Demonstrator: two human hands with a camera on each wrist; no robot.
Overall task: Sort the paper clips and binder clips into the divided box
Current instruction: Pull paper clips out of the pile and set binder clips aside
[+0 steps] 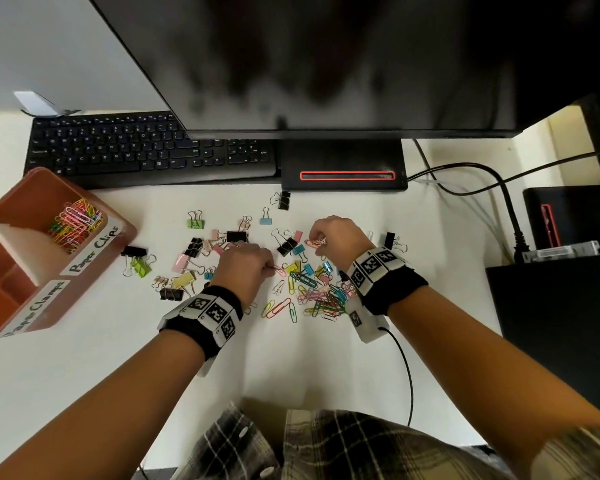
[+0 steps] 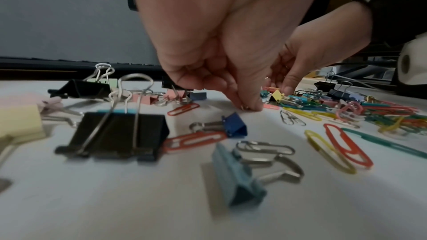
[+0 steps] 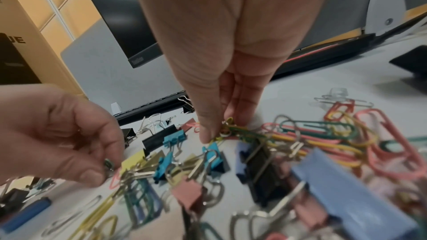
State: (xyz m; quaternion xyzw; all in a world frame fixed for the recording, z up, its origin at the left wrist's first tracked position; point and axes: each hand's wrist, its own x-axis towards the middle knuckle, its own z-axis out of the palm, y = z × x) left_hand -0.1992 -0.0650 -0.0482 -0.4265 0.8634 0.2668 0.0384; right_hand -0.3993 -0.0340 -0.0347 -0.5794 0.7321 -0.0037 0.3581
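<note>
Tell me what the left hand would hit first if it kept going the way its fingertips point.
The left hand points down-right at a pink paper clip on the desk; its fingertips look already on it, though contact is unclear.

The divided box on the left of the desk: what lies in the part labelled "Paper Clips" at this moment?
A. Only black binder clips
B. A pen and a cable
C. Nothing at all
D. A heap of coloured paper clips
D. In the head view the divided box holds a heap of coloured paper clips in the compartment behind the "Paper Clips" label; no binder clips show there.
</note>
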